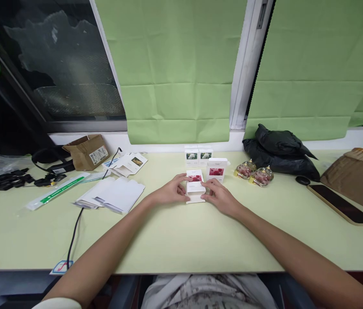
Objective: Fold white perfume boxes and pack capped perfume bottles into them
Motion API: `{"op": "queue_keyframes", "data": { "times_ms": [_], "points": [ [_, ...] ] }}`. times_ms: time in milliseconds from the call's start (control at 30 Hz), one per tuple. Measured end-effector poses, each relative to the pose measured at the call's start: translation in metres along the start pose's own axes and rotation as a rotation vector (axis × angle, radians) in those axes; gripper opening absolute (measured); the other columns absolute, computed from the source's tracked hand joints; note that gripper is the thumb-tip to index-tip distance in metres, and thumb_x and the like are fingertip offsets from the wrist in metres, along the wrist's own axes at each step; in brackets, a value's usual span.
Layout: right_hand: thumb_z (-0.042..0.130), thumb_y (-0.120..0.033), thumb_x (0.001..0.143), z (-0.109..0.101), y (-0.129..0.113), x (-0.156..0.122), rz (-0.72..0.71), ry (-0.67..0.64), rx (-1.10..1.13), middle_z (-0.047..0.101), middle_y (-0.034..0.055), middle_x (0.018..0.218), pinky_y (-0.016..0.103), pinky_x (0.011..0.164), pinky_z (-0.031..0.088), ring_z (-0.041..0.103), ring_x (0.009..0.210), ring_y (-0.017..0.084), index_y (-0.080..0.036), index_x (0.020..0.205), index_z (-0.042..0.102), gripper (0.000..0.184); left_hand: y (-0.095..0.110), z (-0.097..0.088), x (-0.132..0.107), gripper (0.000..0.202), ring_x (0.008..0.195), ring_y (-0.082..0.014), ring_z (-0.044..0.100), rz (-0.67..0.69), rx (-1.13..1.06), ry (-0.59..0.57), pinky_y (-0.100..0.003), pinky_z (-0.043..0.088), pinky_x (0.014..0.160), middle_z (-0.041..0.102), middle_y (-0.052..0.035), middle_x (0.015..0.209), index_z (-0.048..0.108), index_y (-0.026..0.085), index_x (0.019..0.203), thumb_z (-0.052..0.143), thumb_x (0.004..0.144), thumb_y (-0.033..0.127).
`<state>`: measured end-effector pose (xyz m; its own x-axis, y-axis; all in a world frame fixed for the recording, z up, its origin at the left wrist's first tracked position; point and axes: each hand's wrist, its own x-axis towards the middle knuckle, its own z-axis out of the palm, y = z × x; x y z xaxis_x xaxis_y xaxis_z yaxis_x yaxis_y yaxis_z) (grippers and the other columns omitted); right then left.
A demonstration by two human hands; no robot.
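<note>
A small white carton with a pink flower print point(195, 185) lies on the pale green table point(181, 240) in the middle. My left hand point(170, 192) grips its left side, fingers curled round it. My right hand point(219, 196) pinches its right side. Just behind stands a second white carton with a pink picture point(216, 169), upright. Two more white cartons with a dark green picture point(198, 156) stand side by side at the back by the wall. Two clear round bottles with gold caps point(254, 172) lie to the right of the cartons.
Flat unfolded white cartons point(110, 194) lie at left, more point(126, 163) behind them. A brown cardboard box point(87, 151), black cable point(74, 234) and black parts point(10, 178) sit at far left. A black bag point(279, 150), phone point(340, 203) and brown parcel point(360, 176) lie at right.
</note>
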<state>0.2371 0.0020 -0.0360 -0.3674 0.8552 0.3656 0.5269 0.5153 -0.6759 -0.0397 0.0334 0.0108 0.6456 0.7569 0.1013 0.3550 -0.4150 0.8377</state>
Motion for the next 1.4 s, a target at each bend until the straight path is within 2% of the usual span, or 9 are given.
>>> {"op": "queue_keyframes", "data": {
  "times_ms": [200,267,433,633,867,1100,1233,1333,1400],
  "points": [
    [0.068,-0.038,0.098,0.000,-0.006,-0.001,-0.009,0.000,-0.042,0.059,0.0065,0.126,0.041,0.090,0.056,0.063,0.089,0.019,-0.029,0.144,0.059,0.048,-0.003,0.008,0.000,0.064,0.084,-0.0126,0.068,0.051,0.158,0.097,-0.040,0.064,0.086,0.022,-0.0089,0.170,0.055,0.037,0.146,0.078,0.087,0.045],
    [0.068,-0.038,0.098,0.000,-0.008,-0.001,-0.014,0.005,-0.050,0.059,0.0061,0.124,0.039,0.089,0.056,0.064,0.089,0.018,-0.029,0.144,0.059,0.048,-0.005,0.011,0.001,0.060,0.084,-0.0135,0.067,0.092,0.213,0.112,-0.040,0.063,0.085,0.028,-0.0096,0.168,0.053,0.036,0.148,0.073,0.092,0.044],
    [0.068,-0.040,0.098,0.001,-0.010,-0.001,0.002,0.009,-0.070,0.059,0.0056,0.124,0.037,0.087,0.055,0.063,0.088,0.018,-0.029,0.142,0.059,0.046,-0.012,0.016,0.006,0.050,0.099,-0.0200,0.067,0.193,0.309,0.148,-0.038,0.060,0.083,0.047,-0.0103,0.154,0.055,0.031,0.145,0.064,0.096,0.028],
    [0.066,-0.041,0.099,0.002,-0.013,0.002,-0.006,-0.023,-0.139,0.067,0.0033,0.101,0.038,0.086,0.051,0.063,0.095,0.023,-0.027,0.141,0.057,0.044,-0.008,0.021,0.006,0.061,0.124,-0.0248,0.061,0.249,0.370,0.171,-0.041,0.057,0.096,0.048,-0.0089,0.153,0.053,0.031,0.146,0.053,0.090,0.006],
    [0.063,-0.042,0.101,0.002,-0.020,0.002,0.010,-0.059,-0.183,0.066,0.0012,0.091,0.035,0.080,0.049,0.063,0.088,0.023,-0.026,0.144,0.050,0.048,0.000,0.027,0.005,0.066,0.138,-0.0245,0.054,0.267,0.370,0.147,-0.041,0.051,0.110,0.048,-0.0066,0.151,0.053,0.031,0.143,0.048,0.085,-0.001],
    [0.054,-0.011,0.094,0.002,-0.017,0.001,0.006,-0.035,-0.235,0.069,0.0093,0.121,0.036,0.090,0.048,0.065,0.103,0.024,-0.024,0.151,0.043,0.060,0.005,0.032,0.004,0.064,0.120,-0.0244,0.064,0.234,0.379,0.130,-0.039,0.057,0.098,0.049,-0.0073,0.151,0.054,0.031,0.142,0.054,0.084,0.003],
    [0.052,-0.007,0.091,0.001,-0.017,0.002,0.018,-0.027,-0.196,0.067,0.0095,0.131,0.036,0.093,0.048,0.064,0.110,0.024,-0.025,0.149,0.045,0.061,0.008,0.033,0.003,0.061,0.110,-0.0232,0.067,0.214,0.381,0.105,-0.040,0.058,0.093,0.049,-0.0075,0.150,0.054,0.031,0.142,0.056,0.086,0.007],
    [0.053,-0.014,0.095,0.000,-0.017,0.002,0.002,-0.034,-0.174,0.069,0.0062,0.113,0.036,0.087,0.049,0.065,0.099,0.023,-0.027,0.148,0.047,0.054,0.012,0.033,0.002,0.064,0.128,-0.0258,0.060,0.242,0.378,0.118,-0.042,0.053,0.106,0.049,-0.0069,0.150,0.054,0.031,0.143,0.053,0.085,0.004],
    [0.057,-0.025,0.098,-0.002,-0.017,0.001,0.007,-0.053,-0.126,0.068,0.0023,0.099,0.035,0.081,0.049,0.064,0.090,0.022,-0.028,0.147,0.046,0.050,0.014,0.030,0.001,0.061,0.127,-0.0261,0.060,0.239,0.362,0.111,-0.044,0.053,0.107,0.050,-0.0071,0.151,0.054,0.031,0.143,0.054,0.087,0.006]
  ]
}}
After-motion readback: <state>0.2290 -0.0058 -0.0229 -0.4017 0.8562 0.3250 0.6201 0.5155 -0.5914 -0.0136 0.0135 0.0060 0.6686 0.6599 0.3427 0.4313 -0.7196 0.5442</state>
